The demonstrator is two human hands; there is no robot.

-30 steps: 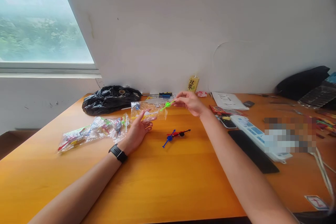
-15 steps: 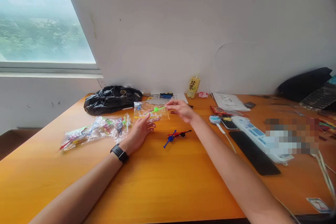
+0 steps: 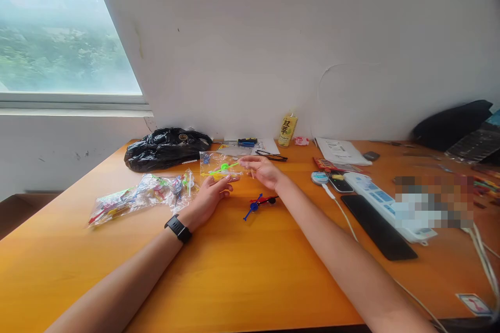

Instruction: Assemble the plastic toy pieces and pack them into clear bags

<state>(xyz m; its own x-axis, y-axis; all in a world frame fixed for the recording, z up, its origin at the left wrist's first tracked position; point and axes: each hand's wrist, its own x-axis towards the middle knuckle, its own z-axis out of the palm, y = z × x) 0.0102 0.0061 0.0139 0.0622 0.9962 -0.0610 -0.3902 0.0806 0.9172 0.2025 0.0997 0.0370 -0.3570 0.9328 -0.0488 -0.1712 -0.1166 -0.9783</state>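
My right hand (image 3: 263, 170) is closed in a pinch on one end of a bright green arrow spinner (image 3: 224, 167), which lies across a small clear plastic bag (image 3: 207, 159). A yellow arrow piece (image 3: 214, 173) shows at the bag's lower part. My left hand (image 3: 211, 195), with a black watch on the wrist, grips the bag's near edge; its fingertips are partly hidden. On the table just below my right hand lie a blue arrow spinner (image 3: 253, 207) and a red and black one (image 3: 267, 200), partly overlapping.
Left of my left hand lies a larger clear bag (image 3: 136, 195) of colourful pieces. Behind are a black plastic bag (image 3: 164, 148), a screwdriver (image 3: 247, 142), black glasses (image 3: 273, 156) and a yellow packet (image 3: 288, 130). On the right are a power strip (image 3: 375, 200) and a black phone-like slab (image 3: 378, 226).
My right hand has moved a little left and down with the green spinner, which now sits lower over the bag. My left thumb has shifted left. The glasses show more fully.
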